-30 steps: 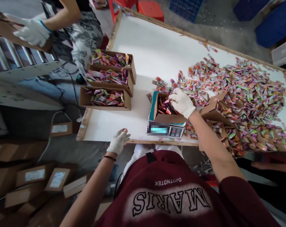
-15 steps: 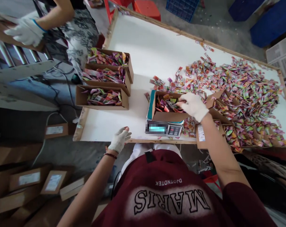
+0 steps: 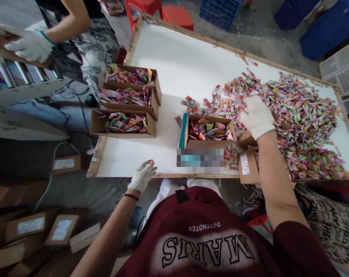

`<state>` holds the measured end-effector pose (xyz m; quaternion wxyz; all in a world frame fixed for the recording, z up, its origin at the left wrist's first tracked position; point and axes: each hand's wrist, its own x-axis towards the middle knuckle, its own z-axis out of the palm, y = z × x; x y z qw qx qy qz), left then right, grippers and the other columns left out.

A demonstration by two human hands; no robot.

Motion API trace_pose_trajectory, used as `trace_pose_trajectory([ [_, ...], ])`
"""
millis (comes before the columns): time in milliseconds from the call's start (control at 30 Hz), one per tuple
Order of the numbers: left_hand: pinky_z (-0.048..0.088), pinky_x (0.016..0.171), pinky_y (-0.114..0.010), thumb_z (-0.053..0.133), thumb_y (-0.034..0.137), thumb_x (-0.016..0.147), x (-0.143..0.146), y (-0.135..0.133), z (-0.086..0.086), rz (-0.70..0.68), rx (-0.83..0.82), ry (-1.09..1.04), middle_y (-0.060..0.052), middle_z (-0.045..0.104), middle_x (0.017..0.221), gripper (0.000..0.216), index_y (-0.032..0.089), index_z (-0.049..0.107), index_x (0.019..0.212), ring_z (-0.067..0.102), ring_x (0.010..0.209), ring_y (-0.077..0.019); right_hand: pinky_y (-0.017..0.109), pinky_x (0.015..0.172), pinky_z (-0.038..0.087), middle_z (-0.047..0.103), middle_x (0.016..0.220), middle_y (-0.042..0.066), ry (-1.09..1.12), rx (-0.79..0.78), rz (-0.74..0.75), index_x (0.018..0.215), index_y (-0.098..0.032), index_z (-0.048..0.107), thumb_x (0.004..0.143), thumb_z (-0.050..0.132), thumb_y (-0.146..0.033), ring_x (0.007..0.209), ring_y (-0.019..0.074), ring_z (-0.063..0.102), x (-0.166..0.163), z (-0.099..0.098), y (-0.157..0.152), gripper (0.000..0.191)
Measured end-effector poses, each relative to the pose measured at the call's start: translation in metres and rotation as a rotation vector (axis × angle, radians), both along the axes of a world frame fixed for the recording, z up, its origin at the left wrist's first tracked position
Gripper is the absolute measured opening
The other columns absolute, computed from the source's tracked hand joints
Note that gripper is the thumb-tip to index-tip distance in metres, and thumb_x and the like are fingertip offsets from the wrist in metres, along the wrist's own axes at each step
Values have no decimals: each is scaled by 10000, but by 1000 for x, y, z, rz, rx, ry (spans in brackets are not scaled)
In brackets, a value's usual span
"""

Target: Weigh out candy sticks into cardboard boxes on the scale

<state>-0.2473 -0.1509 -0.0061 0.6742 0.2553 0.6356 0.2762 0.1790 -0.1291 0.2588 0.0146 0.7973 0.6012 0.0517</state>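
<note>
My right hand (image 3: 256, 115), in a white glove with bare fingertips, is over the near-left part of a heap of small colourful packets (image 3: 304, 100). Its fingertips are blurred among the packets, so whether they grip any is unclear. Just left of it, a cardboard box (image 3: 211, 144) part-filled with packets sits on a weighing scale (image 3: 182, 132), whose display is pixelated. My left hand (image 3: 142, 176), gloved too, hovers by the table's front edge with fingers loosely apart and nothing in it.
Three packet-filled boxes (image 3: 125, 135) stand at the left of the white table (image 3: 174, 57). More filled boxes (image 3: 313, 165) line the right front edge. A co-worker's gloved hands (image 3: 33, 46) are at a roller conveyor (image 3: 7, 73). Closed cartons (image 3: 27, 227) lie on the floor at left.
My right hand has left the box on the scale and moved right and away from me to the packet heap. My left hand has barely shifted.
</note>
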Motion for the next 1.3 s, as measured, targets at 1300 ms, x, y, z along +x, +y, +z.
trace_pose_trajectory([
  [1300,543,825,-341,885,572,537,24,-4,13,-66,27,-32,-72,689,1003,677,166,678,1038,700,911,-222,389,903,497,685,1095,112,299,70,231,1087,-154,707,964,581,-263,1003,248,632,-28,1,-13,208],
])
